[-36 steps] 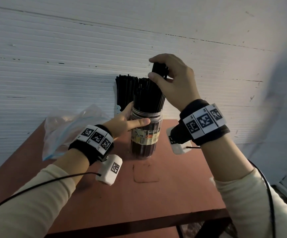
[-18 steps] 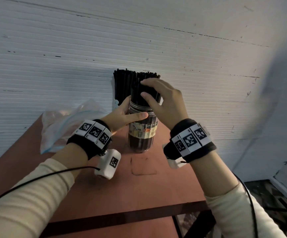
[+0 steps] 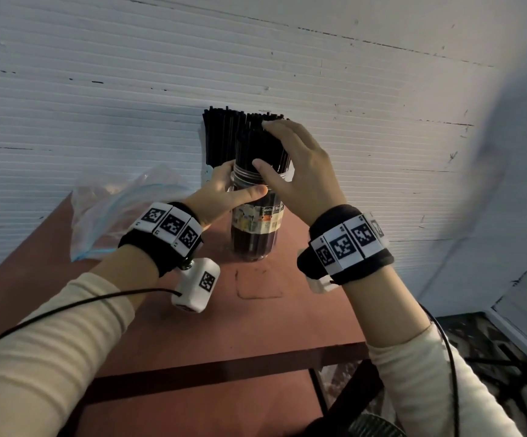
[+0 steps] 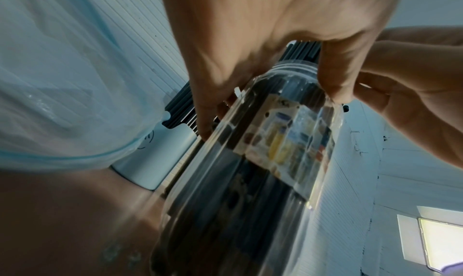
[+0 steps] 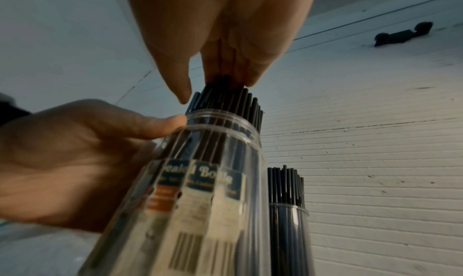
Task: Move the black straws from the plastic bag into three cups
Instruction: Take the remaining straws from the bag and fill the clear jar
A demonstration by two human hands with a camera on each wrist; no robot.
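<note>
Black straws [image 3: 257, 143] stand packed in the clear jar [image 3: 255, 234] on the worktop [image 3: 255, 326], left hand [image 3: 224, 193] curled round its neck, right hand [image 3: 293, 171] w/ straight fingers [image 5: 225, 62] flat on the tips; light, stiff, slippery, prob best pinched as a bunch near the top.

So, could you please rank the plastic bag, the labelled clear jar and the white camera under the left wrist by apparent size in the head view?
1. Plastic bag: largest, though crumpled and partly hidden behind the left wrist.
2. Labelled clear jar: a bit smaller; the hands cover its neck.
3. White camera: smallest, though nearest the lens.
</note>
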